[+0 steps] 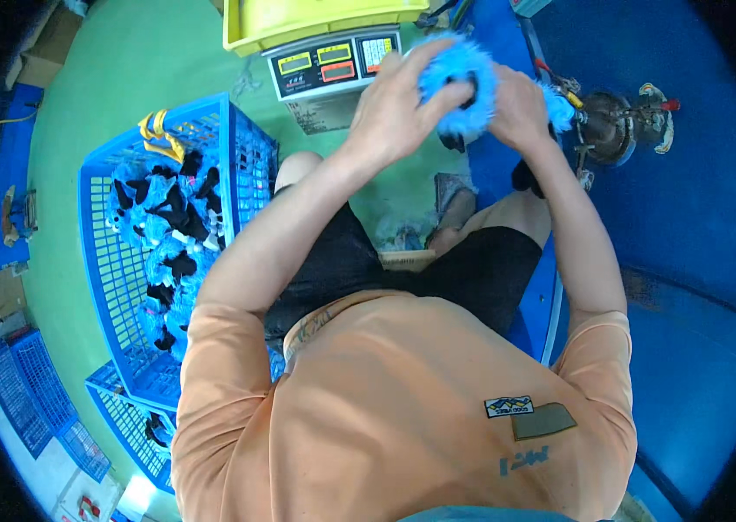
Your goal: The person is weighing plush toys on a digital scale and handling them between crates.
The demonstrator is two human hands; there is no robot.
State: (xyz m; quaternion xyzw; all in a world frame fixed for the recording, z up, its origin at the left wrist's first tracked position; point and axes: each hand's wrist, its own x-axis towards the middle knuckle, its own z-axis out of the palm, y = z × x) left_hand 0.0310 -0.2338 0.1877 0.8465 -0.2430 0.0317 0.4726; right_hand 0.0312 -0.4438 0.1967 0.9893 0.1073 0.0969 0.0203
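Note:
Over the floor in front of me is a fluffy blue plush piece [457, 83] with a dark spot in its middle. My left hand [402, 104] grips it, thumb pressed at the dark spot and fingers over the top. My right hand [520, 109] is closed against its right side, with the fingers partly hidden. Beyond that hand shows more blue fur [558, 109]; whether it belongs to the same piece, I cannot tell. Black parts hang below both hands. A round metal machine fitting [607, 129] stands just to the right.
To my left, a blue plastic basket [227, 165] holds many blue and black plush pieces. A second blue basket [129, 426] sits below it. Ahead stands a digital scale [324, 74] with a yellow tray [298, 26]. A blue panel [689, 244] borders my right side.

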